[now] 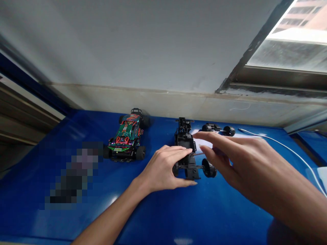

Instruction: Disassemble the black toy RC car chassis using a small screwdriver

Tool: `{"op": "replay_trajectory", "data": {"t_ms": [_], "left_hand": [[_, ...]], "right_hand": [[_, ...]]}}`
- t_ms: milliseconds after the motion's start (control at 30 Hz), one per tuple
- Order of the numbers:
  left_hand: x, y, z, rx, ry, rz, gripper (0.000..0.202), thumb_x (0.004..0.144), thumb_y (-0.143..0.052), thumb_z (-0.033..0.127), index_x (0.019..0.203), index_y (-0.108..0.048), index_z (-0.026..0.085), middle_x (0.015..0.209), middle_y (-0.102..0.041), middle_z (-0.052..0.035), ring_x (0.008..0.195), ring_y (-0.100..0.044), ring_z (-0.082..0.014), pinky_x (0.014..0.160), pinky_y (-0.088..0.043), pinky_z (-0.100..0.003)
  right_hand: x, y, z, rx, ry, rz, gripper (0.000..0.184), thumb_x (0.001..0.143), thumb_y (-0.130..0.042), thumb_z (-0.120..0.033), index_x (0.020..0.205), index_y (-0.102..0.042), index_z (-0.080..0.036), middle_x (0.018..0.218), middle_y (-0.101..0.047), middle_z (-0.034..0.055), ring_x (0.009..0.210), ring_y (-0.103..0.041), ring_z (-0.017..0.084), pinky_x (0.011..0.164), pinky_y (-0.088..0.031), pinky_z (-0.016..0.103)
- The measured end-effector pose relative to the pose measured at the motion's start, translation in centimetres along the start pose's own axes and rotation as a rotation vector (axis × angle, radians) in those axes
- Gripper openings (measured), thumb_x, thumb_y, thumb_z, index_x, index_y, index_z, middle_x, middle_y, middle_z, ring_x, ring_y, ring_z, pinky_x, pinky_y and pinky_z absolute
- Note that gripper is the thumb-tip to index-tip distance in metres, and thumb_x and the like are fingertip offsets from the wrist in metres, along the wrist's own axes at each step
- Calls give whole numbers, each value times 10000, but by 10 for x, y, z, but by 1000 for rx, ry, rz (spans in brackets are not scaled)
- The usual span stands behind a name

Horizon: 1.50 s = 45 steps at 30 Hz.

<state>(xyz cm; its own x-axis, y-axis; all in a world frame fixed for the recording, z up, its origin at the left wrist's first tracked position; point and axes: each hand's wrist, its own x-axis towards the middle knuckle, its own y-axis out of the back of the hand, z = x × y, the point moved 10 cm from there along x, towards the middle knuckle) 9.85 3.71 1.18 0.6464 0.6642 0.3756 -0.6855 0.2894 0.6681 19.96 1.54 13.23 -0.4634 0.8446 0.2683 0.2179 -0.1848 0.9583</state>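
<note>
A black toy car chassis (pixel 186 143) lies on the blue table with wheels at its near end. My left hand (pixel 163 166) is closed around its near part, fingers across the top and thumb along the near end. My right hand (pixel 237 154) is at the chassis's right side, index finger reaching to its edge and thumb just below. A thin reddish-brown strand (pixel 198 154) runs from the chassis to under the right thumb. The remaining right fingers are curled and mostly hidden.
A green and orange toy car (pixel 125 136) stands to the left. Behind my right hand are a wheeled black axle (pixel 214 128) and white paper (pixel 203 140). A white cable (pixel 283 147) crosses the right side. A pixelated patch (pixel 74 173) covers something at left. The wall (pixel 143 51) bounds the table's back.
</note>
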Motion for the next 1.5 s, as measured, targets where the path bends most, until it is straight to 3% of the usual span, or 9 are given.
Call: {"op": "replay_trajectory", "data": {"t_ms": [133,233,400,667,900,1033,1233,1367,1500], "left_hand": [[1,-1,-1,-8,16,-20,818,735,-928,571,1407,-663,188,1429,-728,-140,1334,-688,-355,1117,-540,-543],[2,1,-3,-19,24,-2,844,729,-933,577,1423,-650,190,1422,-733,-139,1322,-697,-350,1111,-547,-539],[1,1,-3,-25,26,-2,823,741,-923,588,1424,-651,217,1415,-738,-135,1310,-704,-354,1093,-559,-540],[0,1,-2,-21,13,9,836,728,-929,584,1424,-653,215,1410,-740,-137,1315,-701,-365,1106,-554,-561],[3,2,-3,-34,27,-2,799,742,-925,576,1402,-669,207,1412,-740,-132,1311,-704,-354,1097,-560,-541],[2,2,-3,-32,30,9,828,732,-931,579,1422,-656,213,1416,-738,-129,1315,-702,-354,1108,-557,-545],[1,0,-5,-28,32,9,857,722,-933,590,1441,-645,222,1425,-732,-133,1328,-693,-367,1127,-543,-571],[1,2,-4,-30,24,15,843,731,-927,593,1431,-649,215,1404,-745,-128,1311,-704,-358,1116,-554,-551],[1,2,-4,-30,23,8,841,731,-933,580,1428,-647,204,1411,-741,-129,1314,-703,-351,1115,-555,-546]], "right_hand": [[-2,-2,-3,73,51,-43,499,1035,-523,-159,1525,-495,-252,1004,-794,43,649,-692,171,564,-403,286],[-1,0,2,84,13,-42,328,1050,-521,-212,1354,-630,-265,1103,-806,57,743,-746,195,591,-428,301],[2,5,6,-138,-16,19,331,1109,-459,-401,1206,-711,-209,821,-804,73,516,-682,218,497,-289,327],[2,1,-2,59,22,-5,599,998,-494,-125,1587,-416,-205,849,-752,29,540,-615,145,518,-354,269],[6,7,4,-28,-44,26,336,1092,-464,-373,1247,-704,-196,663,-699,14,482,-628,190,512,-332,313],[4,3,7,-87,-45,0,310,1105,-452,-373,1251,-691,-239,595,-646,-21,436,-595,189,488,-230,317],[5,2,7,57,-56,-23,422,1037,-462,-203,1449,-541,-250,662,-640,-41,442,-523,135,506,-319,282],[6,4,6,82,-58,-7,373,1031,-468,-232,1386,-579,-202,766,-713,26,525,-618,167,533,-380,294],[5,4,11,-8,-106,7,314,1091,-474,-401,1322,-607,-234,602,-627,-30,440,-576,177,482,-293,298]]}}
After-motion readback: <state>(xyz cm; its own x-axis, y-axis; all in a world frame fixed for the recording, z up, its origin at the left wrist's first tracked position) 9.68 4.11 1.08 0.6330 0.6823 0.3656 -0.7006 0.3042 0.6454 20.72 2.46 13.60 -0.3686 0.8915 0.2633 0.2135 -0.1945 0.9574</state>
